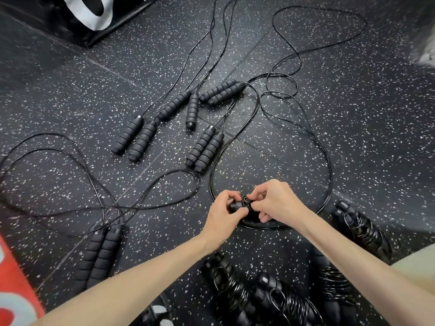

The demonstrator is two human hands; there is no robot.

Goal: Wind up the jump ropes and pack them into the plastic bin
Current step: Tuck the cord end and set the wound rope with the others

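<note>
No bin shows from where I stand, so nothing is packed in anything I can see. All the ropes lie on the dark speckled floor (353, 137).

Both arms reach out low over the floor. The left hand (226, 212) has its fingers curled around a pair of black handles (235, 206), pinching them. The right hand (275, 201) is right beside it, touching the same handles, and its fingertips pinch the thin black cord (246, 199) where it goes around the top of them. The rest of that cord (327, 161) makes a big loop on the floor around the hands and runs away in curls.

Near the person, four wound ropes lie on the floor, cord wrapped tight around the handles: one at the far right (362, 229), one under the right arm (332, 283), and two between the arms (226, 281) (282, 302).

Farther out lie loose ropes. One pair of handles (100, 252) sits by the left arm, with its cord spread wide. Four more pairs of handles (204, 149) (135, 140) (222, 91) (182, 107) lie in the middle, with cords trailing away.

A red mat (16, 278) shows at the left edge.
</note>
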